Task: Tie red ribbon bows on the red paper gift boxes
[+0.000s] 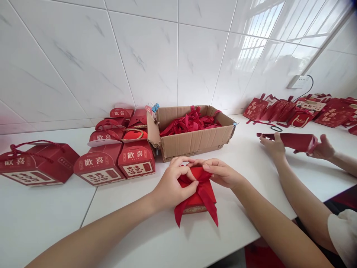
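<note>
A small red gift box [193, 201] stands on the white table in front of me, with a red ribbon [208, 204] tied on its top and two pointed tails hanging over the near side. My left hand [178, 184] pinches the ribbon at the knot, thumb and forefinger together. On the box's right, my right hand [220, 172] has its fingers closed on a loop of the same ribbon at the top edge. The far side of the box and some of my fingertips are hidden.
Behind the box stands an open cardboard box [192, 143] full of red ribbons [186, 124]. Red gift boxes [100, 163] are grouped at left. At right, a co-worker's hands [275, 147] hold a dark red bag [297, 141]; more red bags [279, 109] line the wall.
</note>
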### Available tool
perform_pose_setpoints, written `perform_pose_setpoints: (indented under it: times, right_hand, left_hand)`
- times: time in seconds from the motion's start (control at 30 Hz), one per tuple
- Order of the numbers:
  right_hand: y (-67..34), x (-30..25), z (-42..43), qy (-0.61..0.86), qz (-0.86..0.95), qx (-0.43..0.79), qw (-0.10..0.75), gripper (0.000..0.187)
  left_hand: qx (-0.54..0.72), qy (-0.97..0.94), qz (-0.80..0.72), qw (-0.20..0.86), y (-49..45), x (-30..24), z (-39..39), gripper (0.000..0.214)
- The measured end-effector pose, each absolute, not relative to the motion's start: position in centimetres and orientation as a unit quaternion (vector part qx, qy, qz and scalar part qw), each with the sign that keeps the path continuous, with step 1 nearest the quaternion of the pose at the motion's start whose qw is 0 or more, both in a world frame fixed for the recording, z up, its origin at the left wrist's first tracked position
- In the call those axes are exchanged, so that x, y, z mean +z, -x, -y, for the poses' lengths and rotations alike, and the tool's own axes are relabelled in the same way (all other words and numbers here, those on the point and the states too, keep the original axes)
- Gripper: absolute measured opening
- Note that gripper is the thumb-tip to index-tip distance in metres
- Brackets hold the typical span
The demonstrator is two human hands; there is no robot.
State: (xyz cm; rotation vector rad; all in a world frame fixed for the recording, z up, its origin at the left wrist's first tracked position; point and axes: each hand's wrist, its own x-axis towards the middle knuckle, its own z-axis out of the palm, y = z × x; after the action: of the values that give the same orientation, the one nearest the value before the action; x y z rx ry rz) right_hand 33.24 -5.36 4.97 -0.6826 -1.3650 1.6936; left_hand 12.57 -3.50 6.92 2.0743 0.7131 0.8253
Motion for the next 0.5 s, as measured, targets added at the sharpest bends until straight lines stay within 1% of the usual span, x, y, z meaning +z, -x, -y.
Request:
perform_pose_setpoints:
  times: [0.1, 0.17, 0.2, 0.23, 0.27, 0.3, 0.33, 0.37, 0.4, 0.43, 0.47, 0.5]
  right_hand:
    - [-33.0, 4.8, 5.3, 0.274, 0.567, 0.661, 0.409, 0.028]
    - [-33.3, 4.7, 5.0, 0.281, 0.597, 0.644, 0.386, 0.026]
    - [-33.9, 4.7, 4.9, 0.292, 0.624, 0.629, 0.361, 0.033]
    - [-35.0, 4.7, 4.7, 0.308, 0.653, 0.608, 0.329, 0.047]
    - [-36.7, 4.7, 4.5, 0.324, 0.682, 0.588, 0.290, 0.071]
    - [-39.1, 4.8, 4.4, 0.358, 0.717, 0.544, 0.249, 0.085]
    - [-42.0, 4.8, 4.3, 0.377, 0.722, 0.532, 0.232, 0.088]
    - [-45.3, 4.7, 4.1, 0.387, 0.723, 0.522, 0.232, 0.091]
    - [-48.8, 4.5, 3.9, 0.400, 0.723, 0.503, 0.251, 0.097]
    - [-52.2, 4.1, 3.7, 0.414, 0.726, 0.452, 0.312, 0.104]
    - [-55.3, 3.6, 3.4, 0.441, 0.713, 0.380, 0.393, 0.109]
    - [-57.9, 2.9, 3.2, 0.483, 0.686, 0.321, 0.439, 0.110]
  left_hand:
    - [0.319, -0.812, -0.285, 0.397, -12.5, 7.1, 3.4, 0.013]
    - [0.319, -0.808, -0.286, 0.406, -12.5, 6.8, 3.4, 0.016]
    - [0.325, -0.803, -0.283, 0.412, -12.4, 6.4, 3.4, 0.019]
    - [0.338, -0.795, -0.279, 0.419, -12.3, 5.9, 3.4, 0.023]
    - [0.358, -0.785, -0.274, 0.425, -12.3, 5.1, 3.5, 0.026]
    - [0.381, -0.772, -0.267, 0.433, -12.2, 4.3, 3.6, 0.032]
    - [0.411, -0.754, -0.264, 0.438, -12.2, 3.3, 3.8, 0.035]
    - [0.433, -0.742, -0.260, 0.440, -12.2, 2.4, 3.9, 0.037]
    - [0.439, -0.731, -0.257, 0.455, -12.2, 1.6, 4.0, 0.042]
    - [0.444, -0.716, -0.259, 0.473, -12.2, 1.0, 4.1, 0.046]
    - [0.443, -0.705, -0.258, 0.491, -12.3, 0.5, 4.2, 0.051]
    - [0.440, -0.691, -0.259, 0.511, -12.3, 0.3, 4.1, 0.053]
